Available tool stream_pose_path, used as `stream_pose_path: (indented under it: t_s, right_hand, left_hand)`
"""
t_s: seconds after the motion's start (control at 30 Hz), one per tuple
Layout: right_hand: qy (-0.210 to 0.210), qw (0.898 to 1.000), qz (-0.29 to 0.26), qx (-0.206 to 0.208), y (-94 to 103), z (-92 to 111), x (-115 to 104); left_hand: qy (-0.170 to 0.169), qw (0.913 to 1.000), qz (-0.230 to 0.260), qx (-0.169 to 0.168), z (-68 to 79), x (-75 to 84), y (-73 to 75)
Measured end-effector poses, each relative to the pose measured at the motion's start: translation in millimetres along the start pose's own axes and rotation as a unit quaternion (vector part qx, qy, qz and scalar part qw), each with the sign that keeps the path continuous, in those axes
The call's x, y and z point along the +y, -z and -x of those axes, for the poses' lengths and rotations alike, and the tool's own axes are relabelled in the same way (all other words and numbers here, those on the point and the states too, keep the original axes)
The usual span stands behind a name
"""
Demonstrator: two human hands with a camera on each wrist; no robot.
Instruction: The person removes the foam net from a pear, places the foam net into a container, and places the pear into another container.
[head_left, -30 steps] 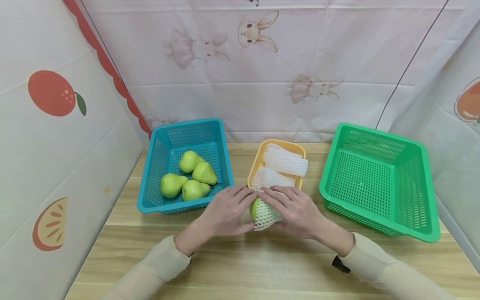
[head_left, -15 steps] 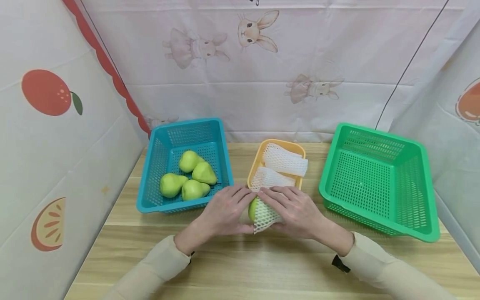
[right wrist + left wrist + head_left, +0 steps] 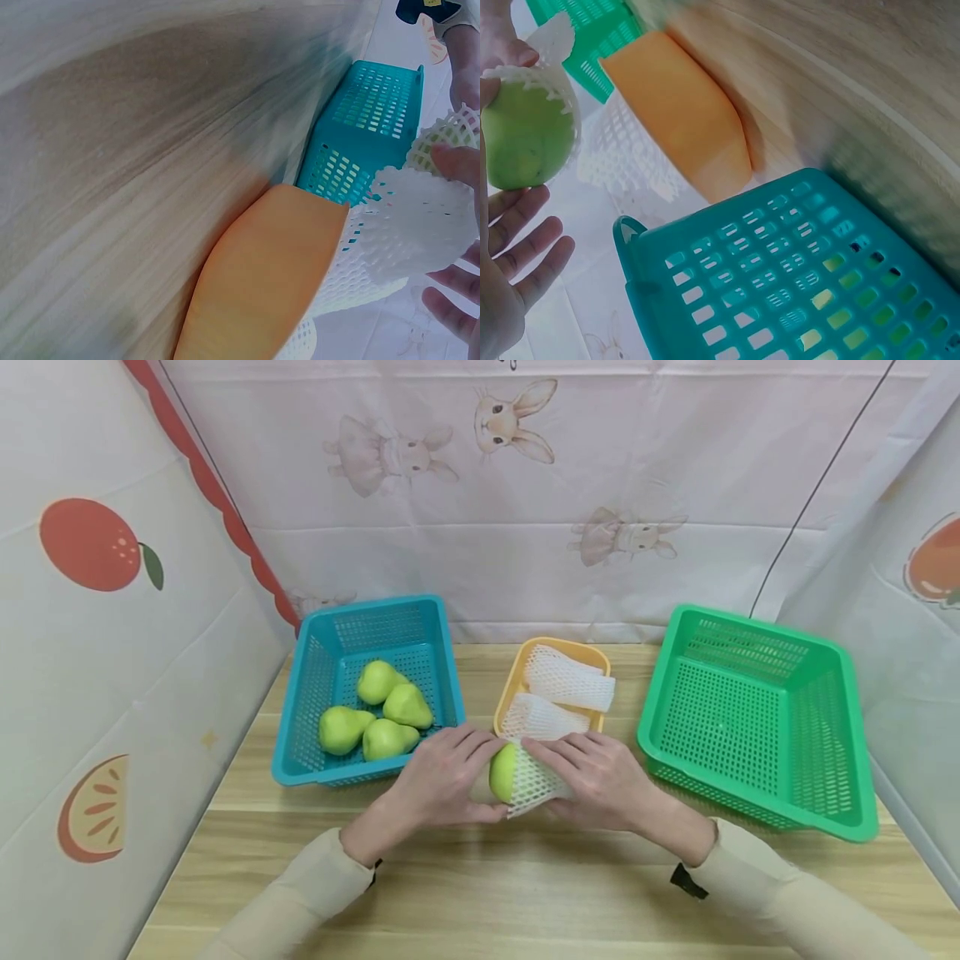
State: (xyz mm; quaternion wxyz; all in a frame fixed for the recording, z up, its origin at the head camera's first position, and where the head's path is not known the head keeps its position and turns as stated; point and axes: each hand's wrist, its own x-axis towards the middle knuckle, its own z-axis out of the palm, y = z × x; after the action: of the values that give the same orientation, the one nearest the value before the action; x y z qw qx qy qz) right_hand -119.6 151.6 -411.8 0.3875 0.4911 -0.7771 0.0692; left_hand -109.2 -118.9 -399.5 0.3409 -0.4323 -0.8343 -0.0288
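Note:
A green pear (image 3: 502, 774) is partly inside a white foam fruit net (image 3: 534, 783), held between both hands just in front of the small yellow tray. Its bare rounded end faces left. My left hand (image 3: 445, 775) holds the bare end; in the left wrist view the fingers lie along the pear (image 3: 529, 139) and the thumb reaches the net's rim. My right hand (image 3: 597, 779) grips the net around the pear from the right. In the right wrist view, the narrow end of the net (image 3: 424, 225) sticks out loosely between thumb and fingers.
At left, a blue basket (image 3: 282, 727) holds several green pears (image 3: 390, 739). The yellow tray (image 3: 515, 681) at the back middle holds more white foam nets (image 3: 566, 681). A green basket (image 3: 750, 727) with nothing in it stands at right. All rest on a wooden table (image 3: 525, 893).
More of the pear's green end shows at the net's mouth. My left hand has shifted slightly left and up, and the net's lower edge has lifted a little.

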Motion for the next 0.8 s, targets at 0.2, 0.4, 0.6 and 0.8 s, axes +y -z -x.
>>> stream_pose_path:
  t_s: [0.2,0.4,0.6,0.8]
  right_hand:
    - [0.013,1.000,0.007,0.016,-0.1,2,4]
    - [0.021,1.000,0.013,0.013,5.5,2,8]
    - [0.023,1.000,0.010,0.007,11.2,5,12]
    - [0.027,0.999,0.020,-0.006,16.1,9,20]
  left_hand:
    - [0.003,1.0000,0.002,0.007,0.7,-3.5,1.0]
    - [0.006,0.9998,0.002,0.017,1.9,-6.4,2.6]
    - [0.008,0.9998,-0.006,0.018,4.8,-9.6,6.9]
    - [0.016,0.9998,-0.007,0.009,9.8,-13.3,9.6]
